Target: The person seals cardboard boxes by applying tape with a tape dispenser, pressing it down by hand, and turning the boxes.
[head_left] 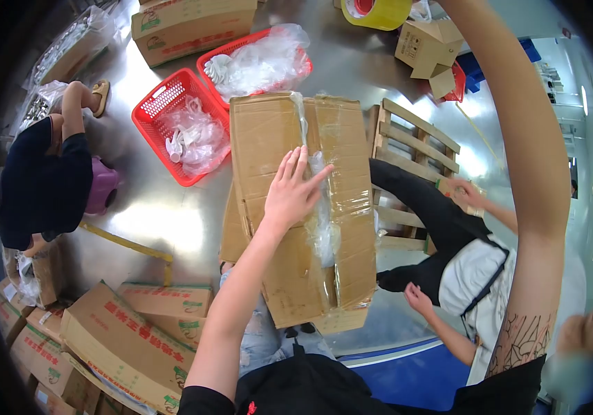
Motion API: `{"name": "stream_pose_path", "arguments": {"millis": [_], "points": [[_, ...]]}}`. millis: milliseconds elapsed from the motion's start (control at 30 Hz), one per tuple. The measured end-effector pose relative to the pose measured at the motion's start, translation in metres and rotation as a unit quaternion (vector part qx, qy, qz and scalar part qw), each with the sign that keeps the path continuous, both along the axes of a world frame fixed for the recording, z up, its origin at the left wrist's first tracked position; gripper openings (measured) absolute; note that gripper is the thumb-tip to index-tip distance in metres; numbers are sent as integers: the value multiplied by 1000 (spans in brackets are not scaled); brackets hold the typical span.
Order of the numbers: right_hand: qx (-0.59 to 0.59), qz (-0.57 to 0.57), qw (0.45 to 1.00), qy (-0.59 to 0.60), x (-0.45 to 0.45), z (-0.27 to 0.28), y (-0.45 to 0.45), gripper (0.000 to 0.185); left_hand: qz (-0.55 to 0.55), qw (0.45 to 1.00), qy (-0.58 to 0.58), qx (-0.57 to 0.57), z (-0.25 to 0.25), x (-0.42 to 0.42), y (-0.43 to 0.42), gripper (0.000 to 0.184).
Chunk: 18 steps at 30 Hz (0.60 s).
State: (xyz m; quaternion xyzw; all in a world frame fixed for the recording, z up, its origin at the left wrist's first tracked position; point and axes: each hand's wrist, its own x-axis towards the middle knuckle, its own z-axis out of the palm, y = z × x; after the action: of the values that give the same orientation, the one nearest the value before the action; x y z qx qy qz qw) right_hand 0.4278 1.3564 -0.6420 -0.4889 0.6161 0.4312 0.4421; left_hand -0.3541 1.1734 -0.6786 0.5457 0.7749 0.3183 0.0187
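Note:
A worn cardboard box [286, 256] stands in front of my body, its upper face crossed by strips of clear tape [324, 238], wrinkled in places. My left hand [295, 190] lies on this face with fingers spread, across the taped seam. My right arm reaches up past the top edge of the view, so the hand itself is cut off. Near that wrist, at the top edge, is a large roll of yellowish tape [396, 15] with a red core; whether the right hand holds it is hidden.
Two red baskets [145, 111] with plastic bags sit beyond the box. Printed cartons [137, 332] are stacked at lower left. A wooden pallet [417, 131] lies right, where a person in black trousers [424, 207] sits. Another person [44, 180] bends on the left near a purple stool [103, 185].

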Motion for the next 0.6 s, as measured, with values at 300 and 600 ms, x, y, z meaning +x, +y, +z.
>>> {"name": "stream_pose_path", "arguments": {"millis": [300,600], "points": [[-163,-19,979,119,-325,39,146,29,0,1000,2,10,1,1,0,68],[-303,-626,567,441,-834,361,52,37,0,1000,-2,10,2,3,1,70]]}}
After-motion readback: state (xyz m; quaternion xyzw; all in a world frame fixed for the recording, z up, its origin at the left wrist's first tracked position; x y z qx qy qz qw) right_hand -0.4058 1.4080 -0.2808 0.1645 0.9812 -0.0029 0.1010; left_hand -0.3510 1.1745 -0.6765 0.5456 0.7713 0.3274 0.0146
